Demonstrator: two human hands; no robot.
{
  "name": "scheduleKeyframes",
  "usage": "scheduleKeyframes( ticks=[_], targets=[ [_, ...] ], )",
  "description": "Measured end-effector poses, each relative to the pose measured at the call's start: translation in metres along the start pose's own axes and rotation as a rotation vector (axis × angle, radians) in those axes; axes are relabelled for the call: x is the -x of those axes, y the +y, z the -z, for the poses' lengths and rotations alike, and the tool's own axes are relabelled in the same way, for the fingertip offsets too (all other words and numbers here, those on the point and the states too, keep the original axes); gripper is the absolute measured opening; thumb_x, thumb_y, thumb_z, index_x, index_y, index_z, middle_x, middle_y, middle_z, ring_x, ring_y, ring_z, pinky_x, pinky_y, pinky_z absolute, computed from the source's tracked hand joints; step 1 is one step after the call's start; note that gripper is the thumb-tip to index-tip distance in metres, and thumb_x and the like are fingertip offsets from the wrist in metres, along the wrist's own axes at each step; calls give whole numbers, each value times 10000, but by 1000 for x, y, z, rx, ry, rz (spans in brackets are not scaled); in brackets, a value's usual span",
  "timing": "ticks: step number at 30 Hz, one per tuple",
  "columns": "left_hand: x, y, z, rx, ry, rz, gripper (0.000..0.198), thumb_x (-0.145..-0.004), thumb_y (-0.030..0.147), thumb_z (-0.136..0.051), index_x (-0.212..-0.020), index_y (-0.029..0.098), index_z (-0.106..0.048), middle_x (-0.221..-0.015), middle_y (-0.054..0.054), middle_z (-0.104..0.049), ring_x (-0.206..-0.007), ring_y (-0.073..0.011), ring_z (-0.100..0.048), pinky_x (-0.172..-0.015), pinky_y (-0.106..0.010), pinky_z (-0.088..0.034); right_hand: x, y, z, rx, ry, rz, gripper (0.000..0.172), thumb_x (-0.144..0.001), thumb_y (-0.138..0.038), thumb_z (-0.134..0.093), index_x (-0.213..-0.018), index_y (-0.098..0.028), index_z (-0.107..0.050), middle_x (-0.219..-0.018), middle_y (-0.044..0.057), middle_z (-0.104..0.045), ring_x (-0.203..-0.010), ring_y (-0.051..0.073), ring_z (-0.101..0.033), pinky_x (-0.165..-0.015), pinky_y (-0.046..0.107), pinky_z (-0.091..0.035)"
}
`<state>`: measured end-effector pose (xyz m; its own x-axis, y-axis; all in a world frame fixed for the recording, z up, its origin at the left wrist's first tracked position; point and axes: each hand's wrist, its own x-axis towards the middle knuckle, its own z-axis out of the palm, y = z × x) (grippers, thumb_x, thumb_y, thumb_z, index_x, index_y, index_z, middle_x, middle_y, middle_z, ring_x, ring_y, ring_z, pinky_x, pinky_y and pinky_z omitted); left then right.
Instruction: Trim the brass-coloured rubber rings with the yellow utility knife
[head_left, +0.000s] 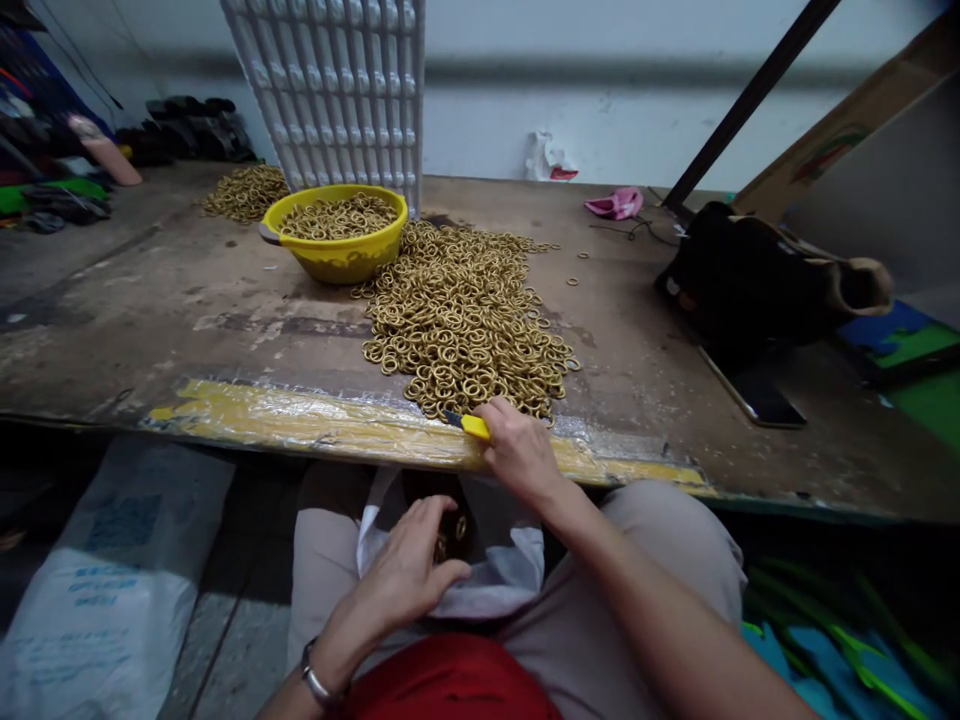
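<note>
A large heap of brass-coloured rings [465,320] spreads over the worktop toward its front edge. At the near end of that heap, my right hand [521,450] is closed around a yellow utility knife [475,427], its dark blade pointing left at the rings. My left hand [409,560] is lower, over a white bag [495,580] between my knees. Its fingers are stretched out and the thumb stands apart. A few rings show just past those fingers, over the bag's dark opening; whether they are falling or lying inside I cannot tell.
Behind the heap stands a yellow bowl [345,265] full of rings, with a smaller ring pile [244,192] beside it. Yellow tape [300,420] covers the worktop's front edge. A phone [757,390] and black cloth [742,270] lie right. A white sack [112,580] stands lower left.
</note>
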<state>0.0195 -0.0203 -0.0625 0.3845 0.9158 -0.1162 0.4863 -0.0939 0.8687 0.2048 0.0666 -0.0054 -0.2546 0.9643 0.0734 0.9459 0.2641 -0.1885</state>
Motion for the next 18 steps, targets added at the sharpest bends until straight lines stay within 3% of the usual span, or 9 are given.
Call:
scheduleKeyframes(
  ticks=[2, 4, 8, 12, 15, 18],
  targets=[
    [1, -10, -4, -62, -11, -25, 659, -702, 217, -722, -1311, 201, -471, -1366, -152, -481, -1291, -329, -391, -1083, -495, -290, -5, -4, -4, 24, 1, 13, 255, -811, -68, -461, -986, -194, -597, -984, 52, -620, -798, 166, -583, -644, 257, -347],
    [1, -13, -2, -50, -19, -17, 667, -758, 249, -679, -1370, 199, -416, -1431, -157, -413, -1347, -317, -324, -1116, -502, -241, -9, -8, -7, 32, -1, 47, 250, -834, -92, -456, -1024, -194, -583, -978, 55, -623, -813, 172, -589, -656, 256, -357],
    [-7, -8, 8, 50, 22, -29, 517, -816, 257, -622, -1313, 211, -490, -1346, -131, -512, -1266, -282, -438, -1082, -443, -318, -16, -18, -12, 88, -35, 104, 236, -884, -101, -395, -1025, -192, -561, -941, 59, -614, -761, 172, -599, -611, 260, -362],
    [-15, 1, 14, 221, 105, 3, 279, -804, 245, -640, -1080, 200, -645, -1107, -108, -649, -1051, -253, -577, -933, -366, -446, -18, -17, -14, 83, -57, 82, 235, -859, -58, -400, -947, -164, -590, -939, 84, -614, -733, 167, -596, -599, 262, -366],
    [-20, 9, 17, 488, 222, 143, 262, -841, 315, -616, -1052, 160, -610, -950, -103, -681, -793, -189, -626, -707, -288, -508, -16, -10, -9, -200, 31, 66, 172, -844, -98, -463, -883, -154, -622, -892, 68, -632, -745, 158, -581, -642, 247, -379],
    [-23, 18, 23, 795, 283, 183, 433, -850, 396, -614, -1186, 160, -476, -888, -96, -688, -618, -144, -602, -547, -241, -483, -10, -6, 0, -687, -66, 100, 165, -854, -239, -528, -769, -151, -639, -713, 12, -612, -650, 126, -541, -610, 221, -382]
  ],
)
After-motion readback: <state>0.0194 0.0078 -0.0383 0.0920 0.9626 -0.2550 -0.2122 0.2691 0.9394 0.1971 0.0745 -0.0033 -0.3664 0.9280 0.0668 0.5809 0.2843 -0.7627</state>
